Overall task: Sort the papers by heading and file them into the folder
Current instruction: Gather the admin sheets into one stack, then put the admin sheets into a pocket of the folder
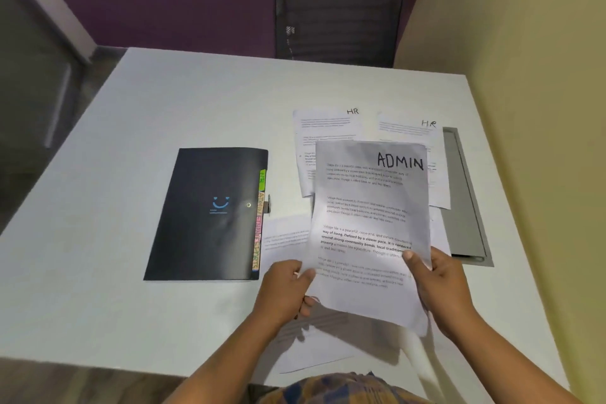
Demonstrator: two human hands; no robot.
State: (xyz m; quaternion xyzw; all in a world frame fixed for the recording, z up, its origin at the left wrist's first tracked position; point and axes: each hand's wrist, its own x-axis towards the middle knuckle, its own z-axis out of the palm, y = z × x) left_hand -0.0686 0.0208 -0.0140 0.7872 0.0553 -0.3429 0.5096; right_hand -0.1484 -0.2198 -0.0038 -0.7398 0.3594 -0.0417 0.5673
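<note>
I hold a printed sheet headed ADMIN point(369, 207) up over the table with both hands. My left hand point(287, 292) grips its lower left edge and my right hand point(437, 282) grips its lower right edge. Behind it two sheets headed HR point(323, 128) point(410, 133) lie flat side by side. More white papers point(314, 348) lie under my hands near the front edge. A closed black folder point(210, 213) with a smiley logo and coloured index tabs lies to the left of the papers.
The white table point(147, 108) has a grey cable tray lid point(465, 193) set in at the right, beside a yellow wall. A black mesh chair point(337, 16) stands beyond the far edge. Another sheet point(285, 236) pokes out beside the folder.
</note>
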